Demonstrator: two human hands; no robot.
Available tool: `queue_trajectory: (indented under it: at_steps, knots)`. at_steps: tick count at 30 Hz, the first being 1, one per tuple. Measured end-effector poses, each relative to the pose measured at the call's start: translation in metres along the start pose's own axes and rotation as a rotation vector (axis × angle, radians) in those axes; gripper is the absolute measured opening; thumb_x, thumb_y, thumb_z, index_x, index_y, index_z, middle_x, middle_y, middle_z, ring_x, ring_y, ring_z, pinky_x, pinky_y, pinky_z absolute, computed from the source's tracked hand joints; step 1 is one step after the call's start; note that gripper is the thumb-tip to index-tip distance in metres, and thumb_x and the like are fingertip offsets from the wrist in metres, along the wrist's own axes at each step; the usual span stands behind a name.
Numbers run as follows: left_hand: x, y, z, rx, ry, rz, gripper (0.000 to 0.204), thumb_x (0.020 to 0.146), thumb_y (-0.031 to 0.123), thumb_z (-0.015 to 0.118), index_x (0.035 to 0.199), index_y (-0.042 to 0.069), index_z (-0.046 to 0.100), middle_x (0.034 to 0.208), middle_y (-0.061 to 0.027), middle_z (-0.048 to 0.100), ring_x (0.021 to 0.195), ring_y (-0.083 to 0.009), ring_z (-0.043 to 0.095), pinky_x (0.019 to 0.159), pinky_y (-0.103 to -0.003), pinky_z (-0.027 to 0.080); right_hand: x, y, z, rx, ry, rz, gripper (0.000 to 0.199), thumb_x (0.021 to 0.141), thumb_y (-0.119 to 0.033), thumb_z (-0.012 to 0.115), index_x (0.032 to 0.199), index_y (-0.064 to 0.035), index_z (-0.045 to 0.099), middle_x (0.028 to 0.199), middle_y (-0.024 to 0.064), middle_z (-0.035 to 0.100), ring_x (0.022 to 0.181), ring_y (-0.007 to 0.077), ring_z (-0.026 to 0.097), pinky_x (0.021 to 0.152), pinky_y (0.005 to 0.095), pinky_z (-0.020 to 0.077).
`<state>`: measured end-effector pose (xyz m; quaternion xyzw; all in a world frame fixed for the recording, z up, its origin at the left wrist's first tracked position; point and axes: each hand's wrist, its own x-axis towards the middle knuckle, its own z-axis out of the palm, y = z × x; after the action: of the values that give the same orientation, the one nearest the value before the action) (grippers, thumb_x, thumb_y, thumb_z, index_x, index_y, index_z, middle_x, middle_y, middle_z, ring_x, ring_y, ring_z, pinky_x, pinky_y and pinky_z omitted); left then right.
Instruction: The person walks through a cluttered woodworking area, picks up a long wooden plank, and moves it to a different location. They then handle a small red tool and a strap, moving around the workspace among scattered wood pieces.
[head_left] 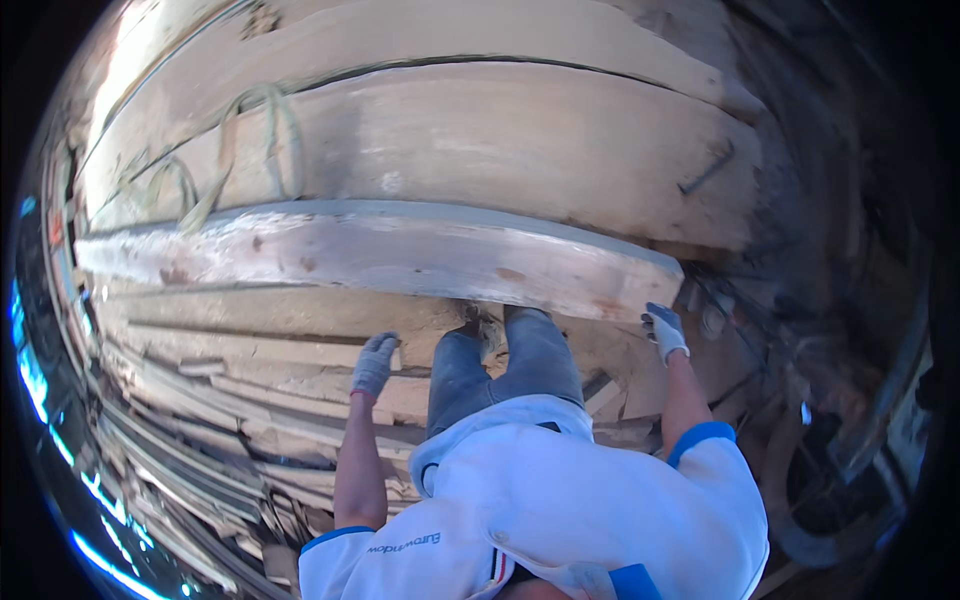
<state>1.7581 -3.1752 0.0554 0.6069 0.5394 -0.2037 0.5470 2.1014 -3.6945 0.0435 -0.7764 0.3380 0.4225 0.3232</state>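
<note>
A long, thick timber beam (400,250) lies across in front of my legs, its pale face marked with knots and rough patches. At the beam's right end, my right hand (665,332), in a grey and white work glove, has its bent fingers on the lower corner. My left hand (374,366), gloved in grey, hangs on the near side of the beam, apart from it. Its fingers are curled together. A small tan edge shows beside them, and I cannot make out whether it is held.
Wide sawn slabs (520,140) lie beyond the beam, with a dark metal tool (707,168) on one. Loose pale straps (228,150) loop over the left part. Stacked planks and strips (190,400) spread at the near left. A dark, curved hose-like thing (800,530) lies at right.
</note>
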Motion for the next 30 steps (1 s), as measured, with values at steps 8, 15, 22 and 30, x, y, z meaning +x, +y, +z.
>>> queue_trajectory:
  at_steps: [8,15,22,30]
  knots:
    - [0.027,-0.073,-0.008,-0.09,-0.081,0.038,0.029,0.094,0.025,0.06,0.112,0.003,0.067,0.094,-0.0017,0.066,0.084,-0.0121,0.056,0.078,-0.026,0.046,-0.041,0.139,-0.02,-0.422,0.092,-0.462,0.034,0.093,-0.033,0.055,0.106,-0.0043,0.067,0.097,0.0104,0.069,0.087,0.0242,0.064,0.076,0.0345,0.0468]
    - [-0.021,-0.166,0.027,-0.038,-0.147,-0.086,0.028,0.092,0.028,0.06,0.108,0.006,0.067,0.083,0.0005,0.063,0.067,-0.0099,0.052,0.059,-0.025,0.042,-0.049,0.139,-0.061,-0.52,0.245,-0.654,0.04,0.094,-0.039,0.055,0.117,-0.0075,0.065,0.098,0.0059,0.069,0.087,0.0181,0.064,0.074,0.0333,0.0489]
    - [-0.077,-0.21,0.086,-0.06,-0.151,-0.202,0.038,0.091,0.033,0.06,0.114,0.004,0.064,0.093,-0.0025,0.064,0.074,-0.0114,0.055,0.066,-0.027,0.046,0.004,0.123,-0.079,0.04,0.127,-0.088,0.052,0.09,-0.058,0.054,0.126,-0.0205,0.061,0.103,-0.0026,0.062,0.086,0.0135,0.055,0.075,0.0341,0.043]
    - [-0.188,-0.168,0.24,0.171,-0.115,-0.414,0.055,0.094,0.042,0.051,0.13,0.0,0.055,0.128,-0.0166,0.059,0.121,-0.0282,0.054,0.104,-0.036,0.039,0.174,0.066,-0.113,0.109,-0.148,-0.075,0.075,0.087,-0.07,0.046,0.142,-0.0202,0.038,0.144,0.0063,0.038,0.132,0.0262,0.032,0.104,0.0469,0.0257]
